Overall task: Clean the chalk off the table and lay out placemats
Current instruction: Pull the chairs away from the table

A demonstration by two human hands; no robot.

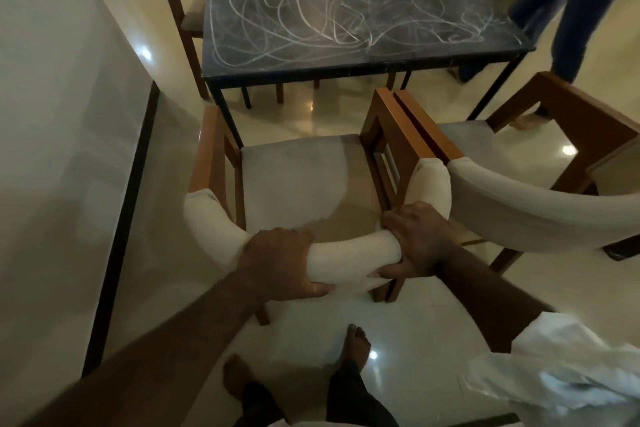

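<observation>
The chalk scribbles (311, 14) are covering nearly the whole dark top of the bench (346, 68), from edge to edge. No placemats are showing. The bench is lying straight ahead of the person, its long axis running across the view and its near long edge facing them. An armchair is standing between them, off the bench's near left corner, and its padded backrest (349, 256) is blocking the way. Both hands are gripping that backrest. The left hand (280, 260) is wrapping over the top with the thumb underneath. The right hand (419, 239), slightly nearer the bench, is curling its fingers (398, 229) round the bend. Judging from this, shifting the chair is coming first. A second chair (519, 204) is sitting just beside it on the right.
</observation>
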